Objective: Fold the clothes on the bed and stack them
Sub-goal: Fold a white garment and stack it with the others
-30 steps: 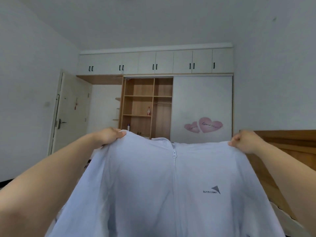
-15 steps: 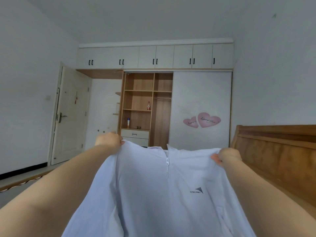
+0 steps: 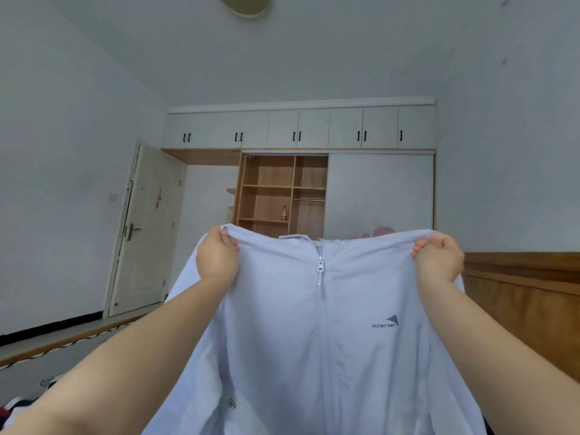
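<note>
Head view: pale lavender zip jacket (image 3: 314, 340) held up in the air, spread wide and facing the camera — left hand (image 3: 216, 255) pinches one shoulder, right hand (image 3: 439, 257) the other, fingers (image 3: 419, 246) curled into the top edge, wardrobe (image 3: 298, 171) behind.

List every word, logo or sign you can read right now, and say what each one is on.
"sunscreen": small grey print under a triangle logo on the chest of the pale jacket, held up at the shoulders by the left hand and right hand.
Pink sticker on the wardrobe door: mostly hidden behind the jacket, unreadable.
Red ornament on the room door: too small to read.
</note>
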